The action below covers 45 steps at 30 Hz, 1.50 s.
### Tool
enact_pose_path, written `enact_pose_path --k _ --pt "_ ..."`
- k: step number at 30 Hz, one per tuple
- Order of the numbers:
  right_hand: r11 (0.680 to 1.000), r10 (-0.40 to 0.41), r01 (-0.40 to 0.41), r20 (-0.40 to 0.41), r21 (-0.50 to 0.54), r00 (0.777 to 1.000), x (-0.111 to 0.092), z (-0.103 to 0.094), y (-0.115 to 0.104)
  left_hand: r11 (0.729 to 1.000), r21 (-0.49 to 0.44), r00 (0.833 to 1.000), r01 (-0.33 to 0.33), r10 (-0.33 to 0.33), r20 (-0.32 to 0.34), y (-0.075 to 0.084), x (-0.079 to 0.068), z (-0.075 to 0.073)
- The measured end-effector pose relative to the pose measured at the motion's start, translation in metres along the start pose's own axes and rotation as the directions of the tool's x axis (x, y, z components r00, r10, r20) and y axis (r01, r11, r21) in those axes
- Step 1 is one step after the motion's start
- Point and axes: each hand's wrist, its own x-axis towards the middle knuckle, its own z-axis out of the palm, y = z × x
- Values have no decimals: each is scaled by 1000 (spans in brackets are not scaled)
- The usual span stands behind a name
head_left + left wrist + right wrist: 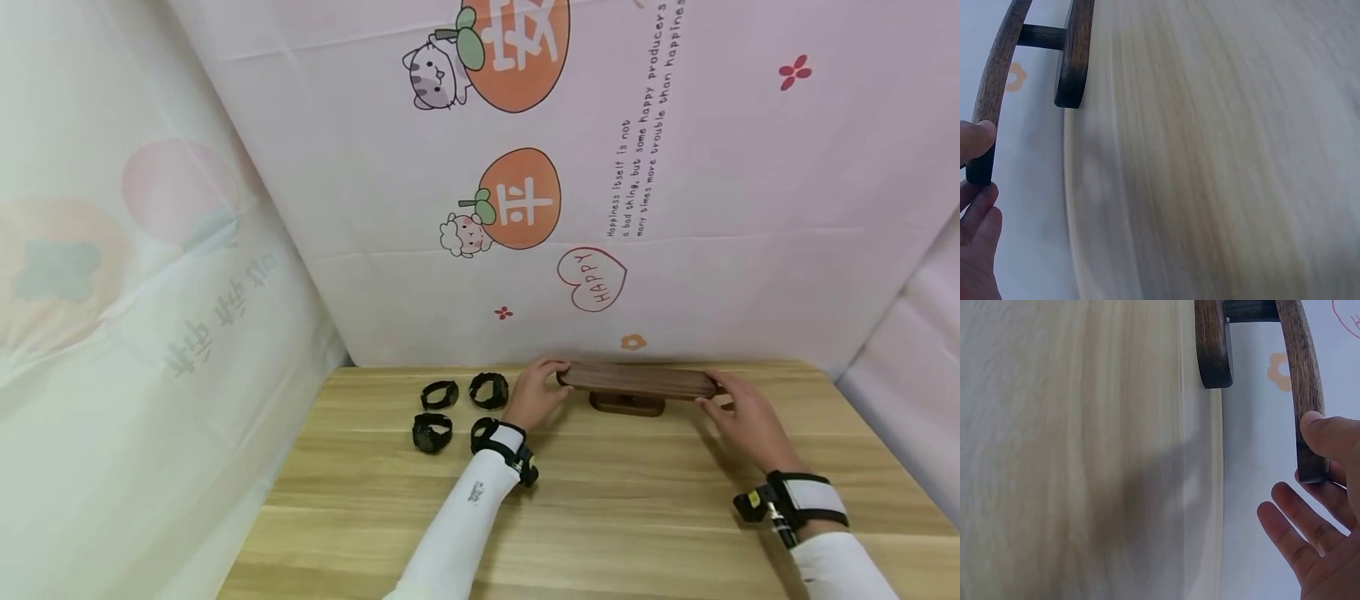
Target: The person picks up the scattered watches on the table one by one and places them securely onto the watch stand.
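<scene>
A dark brown wooden stand [637,380] is at the back edge of the table, with a long, slightly curved top bar on a short post above a smaller rounded base [627,405]. My left hand [534,397] pinches the bar's left end. In the left wrist view, the thumb [977,139] lies on the bar's face and fingers are at its end. At the right end, my right hand [752,423] grips the bar between thumb [1329,434] and fingers, while its other fingers [1297,528] stay spread off the wood.
Several black wristwatches, including one watch [489,390] beside my left hand, sit at the table's back left. One is partly hidden by my left wrist strap. Behind the light wooden table [630,517] hangs a printed white cloth [420,283]; more cloth flanks both sides.
</scene>
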Motion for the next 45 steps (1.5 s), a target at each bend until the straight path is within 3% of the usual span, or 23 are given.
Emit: enact_pose_path --k 18,37,45 --pt "999 -19 18 32 28 999 14 19 -19 994 -39 995 104 -104 4 -16 -15 -23" --pt "999 -22 21 44 40 999 27 35 -30 993 -34 992 117 -119 -51 -23 -28 -44" --pt "995 -79 78 7 57 997 34 44 -36 989 -16 988 144 -145 -53 -26 -32 -51"
